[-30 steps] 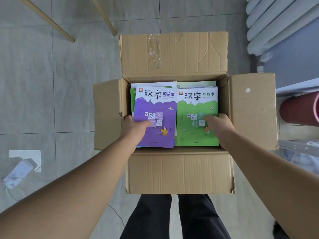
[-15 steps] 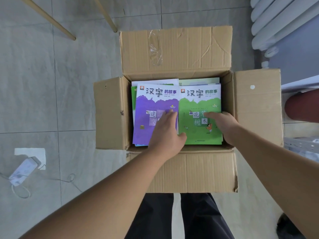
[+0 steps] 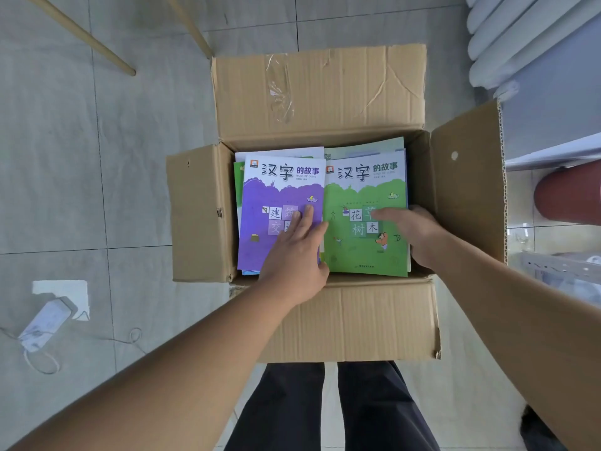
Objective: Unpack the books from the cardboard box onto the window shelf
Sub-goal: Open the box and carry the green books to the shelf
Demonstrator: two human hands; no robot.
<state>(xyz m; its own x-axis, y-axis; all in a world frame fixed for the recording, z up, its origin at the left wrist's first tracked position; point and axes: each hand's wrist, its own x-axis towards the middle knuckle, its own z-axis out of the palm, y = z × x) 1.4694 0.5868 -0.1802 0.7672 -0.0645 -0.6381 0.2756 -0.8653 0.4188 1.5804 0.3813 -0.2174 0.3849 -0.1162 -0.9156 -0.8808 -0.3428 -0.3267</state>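
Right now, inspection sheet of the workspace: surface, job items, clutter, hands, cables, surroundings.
Surface: grey tiled floor, box stands on it.
Job's things: cardboard box, flaps open; purple book and green book lie side by side on top of more books. Window shelf: nothing seen.
Clutter: white power adapter on the floor, left.
Hands: left hand flat on the purple book; right hand at the green book's right edge, thumb on the cover.
Cables: thin white cable by the adapter.
Surroundings: wooden legs, white radiator, red cylinder.
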